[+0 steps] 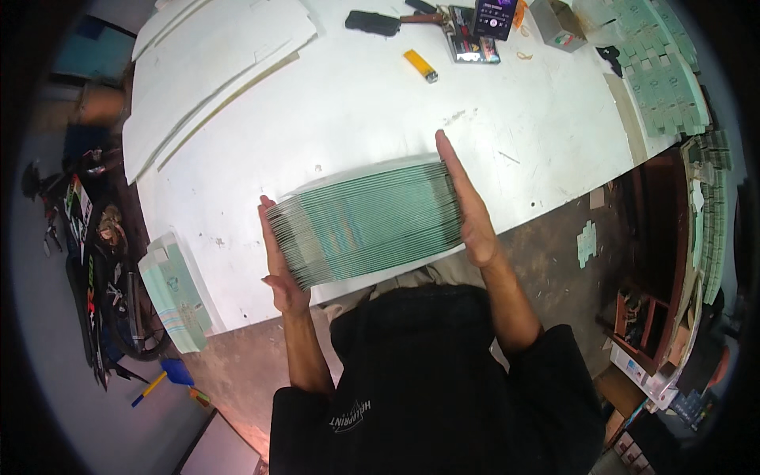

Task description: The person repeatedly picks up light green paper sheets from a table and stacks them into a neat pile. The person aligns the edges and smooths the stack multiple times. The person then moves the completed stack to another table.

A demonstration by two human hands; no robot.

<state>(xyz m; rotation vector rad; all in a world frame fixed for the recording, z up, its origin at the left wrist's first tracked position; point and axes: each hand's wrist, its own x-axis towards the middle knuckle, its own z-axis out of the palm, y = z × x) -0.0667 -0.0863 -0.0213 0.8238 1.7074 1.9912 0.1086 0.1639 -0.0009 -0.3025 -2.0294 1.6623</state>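
A thick stack of flat green cartons (380,222) is held between my two palms over the near edge of the white table. Its layered edges face up toward me, with greyer bands at both ends. My left hand (286,281) presses flat along the stack's left end, thumb sticking out to the side. Against the right end lies my right hand (473,218), its fingers straight and pointing away from me. Most fingers of the left hand are hidden behind the stack.
Large white sheets (222,63) lie at the table's far left. One green carton (172,293) rests on the near left corner. A yellow lighter (420,66), a black case (372,23) and a phone (492,20) are at the back. More green cartons (661,87) pile up at right.
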